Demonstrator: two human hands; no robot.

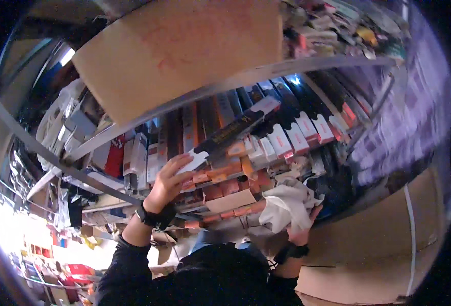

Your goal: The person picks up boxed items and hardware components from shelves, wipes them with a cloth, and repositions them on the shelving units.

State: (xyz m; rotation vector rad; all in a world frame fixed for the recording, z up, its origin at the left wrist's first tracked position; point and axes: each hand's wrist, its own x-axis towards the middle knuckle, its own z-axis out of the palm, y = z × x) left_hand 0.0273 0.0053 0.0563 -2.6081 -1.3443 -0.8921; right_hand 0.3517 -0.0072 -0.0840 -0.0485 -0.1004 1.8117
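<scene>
A long, narrow black box with white ends (238, 127) lies slantwise over other boxes on the shelf. My left hand (165, 184) grips its near left end, fingers over the white part. Lower on the right, my right hand (302, 230) holds a crumpled white cloth (285, 203), which hides most of its fingers. Just beyond the cloth, a row of slim boxes with white and red ends (297, 136) points toward me. Small orange boxes (225, 172) sit stacked below the long box.
A large brown cardboard carton (184, 56) rests above, behind a metal shelf bar (246, 80). Mixed small goods (332, 30) crowd the upper right. A purple patterned cloth (404, 112) hangs at right, over a flat cardboard sheet (368, 245). Another metal bar (82, 176) crosses the left.
</scene>
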